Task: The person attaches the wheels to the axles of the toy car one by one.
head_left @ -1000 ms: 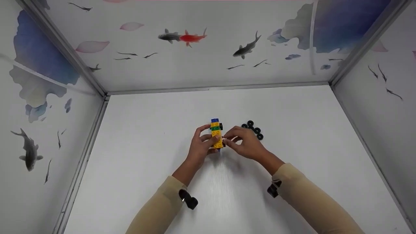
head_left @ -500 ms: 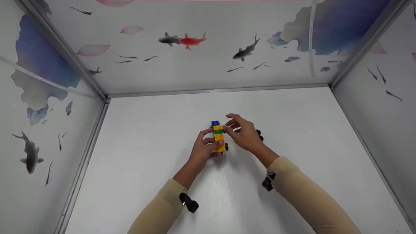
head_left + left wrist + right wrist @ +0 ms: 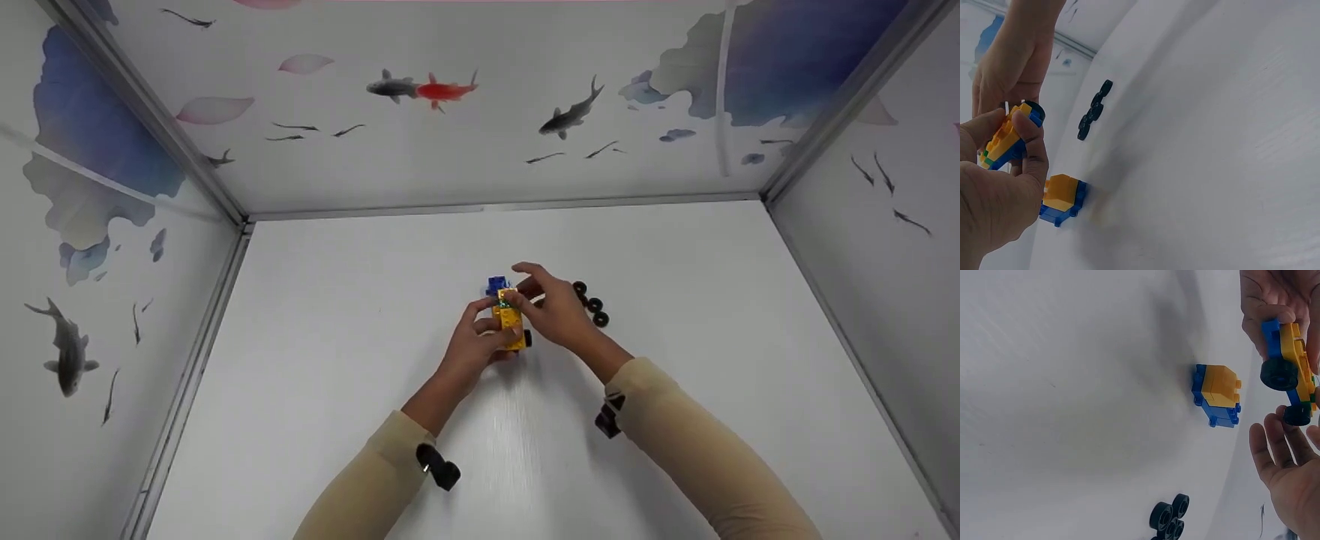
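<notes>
My left hand grips a toy car of yellow, blue and green building bricks, with the thumb on top. Black wheels show on the car's right side: a rear wheel and a front wheel. My right hand is at the car's front end, thumb over the green part and a fingertip against the front wheel. In the right wrist view its other fingers are spread, and part of the thumb is cut off. Beyond the car stands a separate blue and yellow brick piece.
Several loose black wheels lie in a cluster on the white table, just right of my right hand. Printed walls with fish close off the back and both sides.
My right hand has moved from the car's rear side forward to its front end, and the rear wheel is uncovered. The left hand keeps its hold, shifting slightly right.
</notes>
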